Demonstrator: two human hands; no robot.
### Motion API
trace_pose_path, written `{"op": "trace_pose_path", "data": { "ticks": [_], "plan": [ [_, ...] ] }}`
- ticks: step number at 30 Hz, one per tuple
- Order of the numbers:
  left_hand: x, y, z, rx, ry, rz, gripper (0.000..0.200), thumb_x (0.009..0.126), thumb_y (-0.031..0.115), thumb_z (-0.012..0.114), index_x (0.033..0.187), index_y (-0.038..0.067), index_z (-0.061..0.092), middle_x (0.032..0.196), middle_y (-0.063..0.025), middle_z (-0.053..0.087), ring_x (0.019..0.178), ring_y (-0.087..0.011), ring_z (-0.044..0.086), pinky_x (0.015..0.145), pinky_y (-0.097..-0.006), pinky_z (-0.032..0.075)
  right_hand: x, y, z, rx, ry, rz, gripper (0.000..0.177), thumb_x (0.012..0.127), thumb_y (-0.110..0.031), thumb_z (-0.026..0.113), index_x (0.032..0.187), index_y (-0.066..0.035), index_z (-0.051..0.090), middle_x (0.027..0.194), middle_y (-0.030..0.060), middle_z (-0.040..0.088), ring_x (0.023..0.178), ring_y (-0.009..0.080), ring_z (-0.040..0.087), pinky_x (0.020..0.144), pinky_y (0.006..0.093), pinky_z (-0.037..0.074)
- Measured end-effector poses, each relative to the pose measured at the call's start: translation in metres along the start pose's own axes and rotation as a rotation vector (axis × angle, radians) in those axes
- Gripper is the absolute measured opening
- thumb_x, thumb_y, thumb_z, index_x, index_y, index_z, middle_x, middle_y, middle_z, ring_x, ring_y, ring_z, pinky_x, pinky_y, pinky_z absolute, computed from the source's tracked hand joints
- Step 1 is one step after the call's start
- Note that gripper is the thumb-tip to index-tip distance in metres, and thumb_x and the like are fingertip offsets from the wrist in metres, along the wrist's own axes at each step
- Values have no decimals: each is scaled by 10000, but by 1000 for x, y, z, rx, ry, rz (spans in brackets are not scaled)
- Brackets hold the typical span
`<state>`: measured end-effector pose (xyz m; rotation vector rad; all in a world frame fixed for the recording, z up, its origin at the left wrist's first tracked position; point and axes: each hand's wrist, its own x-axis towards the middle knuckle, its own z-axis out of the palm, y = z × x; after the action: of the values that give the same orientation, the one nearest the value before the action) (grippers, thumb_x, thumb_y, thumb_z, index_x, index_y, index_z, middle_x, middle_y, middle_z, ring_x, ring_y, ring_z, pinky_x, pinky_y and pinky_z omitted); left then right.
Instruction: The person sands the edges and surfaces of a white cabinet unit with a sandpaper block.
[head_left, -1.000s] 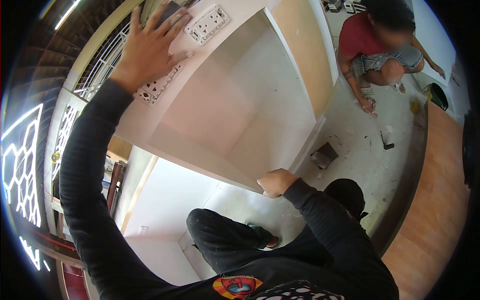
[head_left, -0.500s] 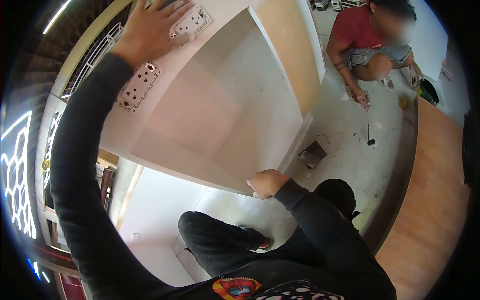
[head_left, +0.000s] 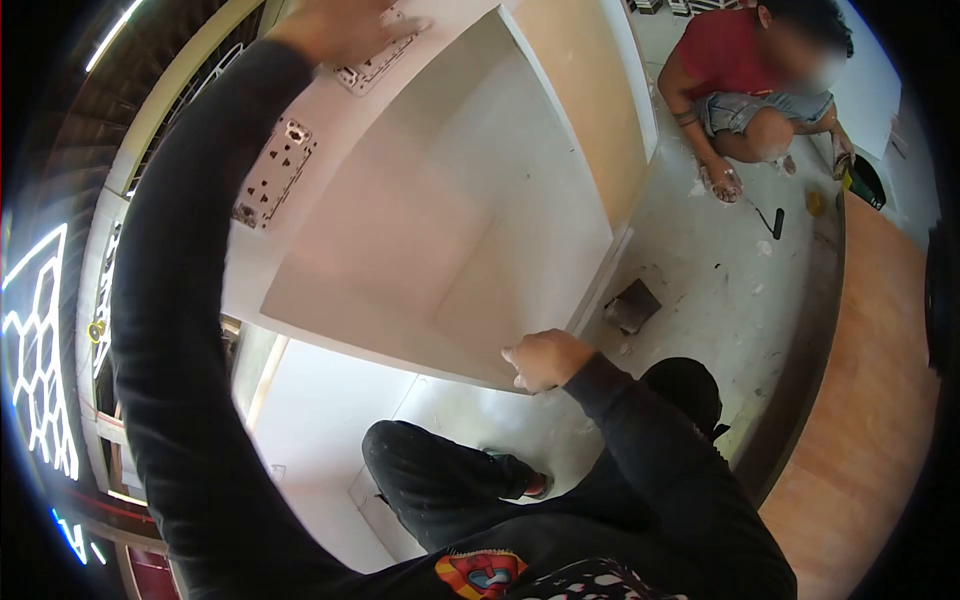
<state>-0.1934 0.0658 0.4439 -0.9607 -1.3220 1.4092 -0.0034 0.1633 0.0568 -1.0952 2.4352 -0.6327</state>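
In the head view, your left hand (head_left: 345,30) is at 11 o'clock, on or just over the front of the cabinet (head_left: 430,230), with the thumb across part of the upper socket plate (head_left: 370,72). The fingers leave the view, so I cannot tell if this grip is apart, together or has something in it. The thumb could, I think, catch on the plate, because it lies so near to the plate's raised parts. The lower socket plate (head_left: 275,175), at 10 o'clock, is just beside your sleeve; cloth could scrape there if the arm comes down.

The cabinet fills the middle and goes toward 11 o'clock. Your right hand (head_left: 548,360), near the centre toward 5 o'clock, is clamped on its lower edge. The fingertips look whitish; if this is dust, the hold could slip when you put weight on it.

At 3 o'clock a dark block (head_left: 633,306) lies on the floor (head_left: 690,270), and your foot could trip on it. At 2 o'clock another person squats near a black tool (head_left: 778,222); a wide step to that side could hit both.
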Motion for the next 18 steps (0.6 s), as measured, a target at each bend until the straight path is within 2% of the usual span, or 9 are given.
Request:
{"op": "trace_pose_path", "data": {
  "ticks": [2, 4, 5, 6, 8, 10, 12, 15, 18],
  "plan": [
    [44, -6, -46, -465, -695, -126, 794, 985, 642, 251, 1564, 99, 256, 1613, -75, 296, 1531, -291, 108, 1218, -563, -21, 5, 1, 2, 13, 7, -8, 407, 859, -270, 691, 1169, -17, 618, 982, 180, 710, 975, 364, 680, 837, 468, 535],
    [12, -5, -45, -399, -608, -90, 792, 985, 643, 249, 1565, 103, 256, 1611, -77, 301, 1529, -289, 117, 1217, -567, -25, 6, 1, 4, 24, 19, -22, 401, 859, -270, 691, 1159, -15, 620, 991, 181, 710, 979, 366, 679, 839, 470, 534],
    [-4, -7, -48, -341, -518, -63, 790, 985, 643, 247, 1565, 106, 256, 1609, -78, 305, 1528, -287, 125, 1215, -570, -29, 5, 0, 4, 55, 95, -36, 308, 816, -236, 696, 1032, -18, 671, 941, 182, 715, 934, 358, 690, 819, 455, 543],
    [-20, -9, -74, -148, -610, -30, 741, 987, 611, 319, 1576, 170, 231, 1619, -10, 276, 1530, -252, 118, 1218, -571, 13, 4, -1, 5, 86, 167, -50, 225, 773, -203, 702, 905, -22, 723, 890, 183, 720, 889, 350, 702, 799, 441, 553],
    [-47, -12, -103, 47, -711, 5, 715, 988, 579, 390, 1587, 234, 207, 1629, 58, 248, 1531, -216, 111, 1220, -571, 54, 8, 2, 7, 71, 141, -55, 225, 778, -206, 703, 901, -19, 720, 893, 183, 718, 896, 349, 701, 800, 443, 552],
    [-71, -8, -105, -113, -617, -109, 720, 988, 581, 388, 1584, 216, 216, 1616, 50, 283, 1529, -215, 120, 1217, -571, 60, 9, 1, 4, 40, 132, -48, 225, 782, -209, 704, 898, -16, 717, 895, 183, 717, 904, 349, 699, 802, 445, 551],
    [-42, -5, -96, -60, -627, -113, 725, 985, 595, 379, 1583, 215, 222, 1614, 49, 289, 1528, -213, 125, 1216, -569, 57, 1, -12, -9, -22, 2, -13, 414, 862, -279, 674, 1172, -12, 608, 1011, 185, 706, 981, 372, 674, 847, 464, 533],
    [-3, -2, -60, -133, -609, -108, 754, 982, 631, 301, 1569, 160, 256, 1607, -17, 309, 1527, -246, 135, 1213, -573, 7, 6, -14, -1, 33, 11, -60, 440, 856, -282, 675, 1194, -10, 603, 1007, 188, 706, 977, 372, 672, 847, 465, 532],
    [-23, -7, -68, -226, -508, -97, 797, 979, 658, 235, 1552, 108, 299, 1593, -75, 340, 1525, -276, 150, 1209, -585, -41, -4, -15, 6, 47, 124, -44, 270, 825, -255, 700, 969, -27, 696, 934, 172, 716, 928, 354, 689, 821, 452, 542]
  ]
}}
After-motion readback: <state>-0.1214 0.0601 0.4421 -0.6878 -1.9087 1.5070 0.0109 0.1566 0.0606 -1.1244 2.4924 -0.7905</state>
